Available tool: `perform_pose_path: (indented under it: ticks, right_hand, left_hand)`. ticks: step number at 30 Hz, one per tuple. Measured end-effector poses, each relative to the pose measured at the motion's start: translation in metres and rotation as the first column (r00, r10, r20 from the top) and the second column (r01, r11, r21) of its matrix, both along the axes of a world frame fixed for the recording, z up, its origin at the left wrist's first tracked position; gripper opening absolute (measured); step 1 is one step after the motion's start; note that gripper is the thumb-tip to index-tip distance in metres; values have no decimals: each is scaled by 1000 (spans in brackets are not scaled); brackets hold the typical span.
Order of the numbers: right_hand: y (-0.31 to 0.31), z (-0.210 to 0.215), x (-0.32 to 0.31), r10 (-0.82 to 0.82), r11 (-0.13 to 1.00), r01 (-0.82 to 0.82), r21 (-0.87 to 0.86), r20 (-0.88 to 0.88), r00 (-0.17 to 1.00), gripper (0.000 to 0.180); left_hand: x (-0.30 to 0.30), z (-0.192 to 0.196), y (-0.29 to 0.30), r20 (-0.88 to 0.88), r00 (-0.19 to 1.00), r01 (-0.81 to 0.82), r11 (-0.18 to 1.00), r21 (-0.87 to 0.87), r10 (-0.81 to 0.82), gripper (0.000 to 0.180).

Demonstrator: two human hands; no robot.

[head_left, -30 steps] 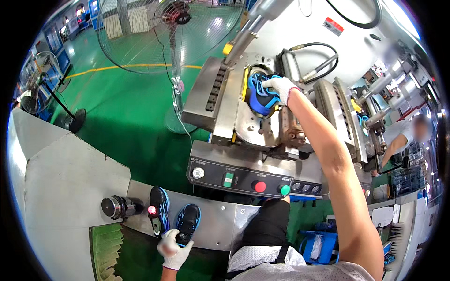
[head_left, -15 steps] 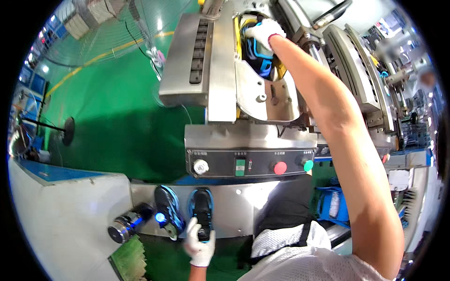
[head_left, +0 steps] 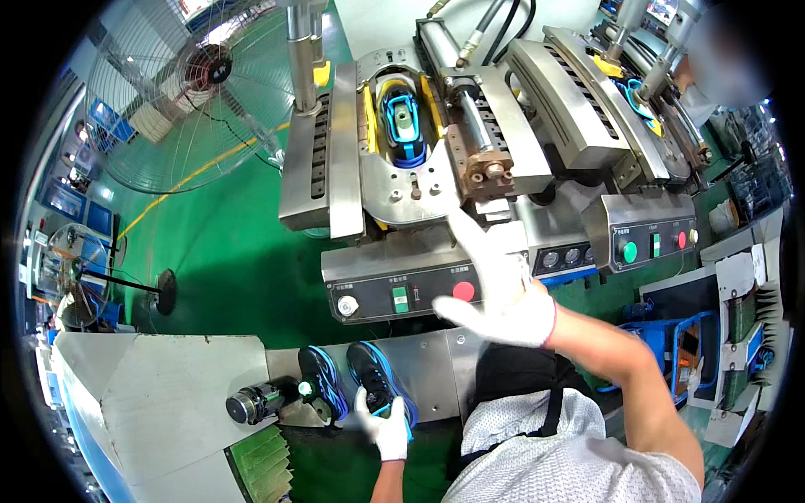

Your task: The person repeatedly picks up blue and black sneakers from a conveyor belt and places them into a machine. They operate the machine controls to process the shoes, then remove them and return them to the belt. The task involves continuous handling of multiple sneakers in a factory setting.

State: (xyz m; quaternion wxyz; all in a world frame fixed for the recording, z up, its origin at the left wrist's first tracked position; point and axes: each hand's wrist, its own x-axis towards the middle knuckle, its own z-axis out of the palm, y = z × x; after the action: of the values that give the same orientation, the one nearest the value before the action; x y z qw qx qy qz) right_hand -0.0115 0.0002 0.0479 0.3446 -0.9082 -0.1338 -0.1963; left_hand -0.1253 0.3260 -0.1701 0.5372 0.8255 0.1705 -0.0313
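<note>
Right hand has moved from the shoe press to over its control panel, fingers spread; left hand pinches one of two black, blue-trimmed sneakers on the metal bench; a third sneaker sits in the press

Two black-and-blue sports shoes sit side by side at the edge of a grey metal tabletop, right of a black metal cylinder. Behind them, a black rectangular control panel fronts a silver metal press holding a third blue-and-black shoe.
</note>
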Motion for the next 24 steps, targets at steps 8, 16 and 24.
perform_pose_path:
  ticks: [8,16,24]
  right_hand:
    - [-66,-142,-59,-228,758,97,-645,-123,966,89]
    - [-44,-112,-171,219,968,-123,219,-494,842,111]
    - [-37,-102,-223,202,911,-6,412,-433,878,100]
  left_hand:
    - [43,28,38,207,751,471,728,498,-627,45]
    - [32,111,-46,308,749,479,800,361,-587,17]
    - [33,151,-174,-55,874,476,874,-96,-482,58]
